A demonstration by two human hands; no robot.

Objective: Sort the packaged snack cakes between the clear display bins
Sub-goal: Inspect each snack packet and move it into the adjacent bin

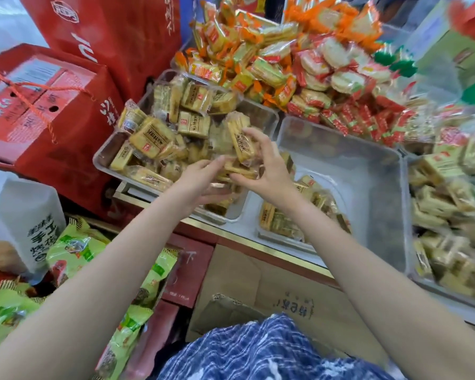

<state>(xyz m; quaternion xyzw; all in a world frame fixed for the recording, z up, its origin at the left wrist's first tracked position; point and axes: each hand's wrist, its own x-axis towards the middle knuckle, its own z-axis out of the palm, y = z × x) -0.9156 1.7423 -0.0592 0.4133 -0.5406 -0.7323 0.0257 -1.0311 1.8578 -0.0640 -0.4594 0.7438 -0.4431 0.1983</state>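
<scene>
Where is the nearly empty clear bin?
In the head view, the nearly empty bin sits right of centre, between the fuller left bin and another cake-filled bin at the right edge.

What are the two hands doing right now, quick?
Left hand: grip closed on snack cakes over the left bin.
Right hand: pinching a snack cake packet.

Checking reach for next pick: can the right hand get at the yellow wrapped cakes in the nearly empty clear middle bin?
Probably yes: the right hand hovers beside the middle bin, whose open top leaves those cakes uncovered.
</scene>
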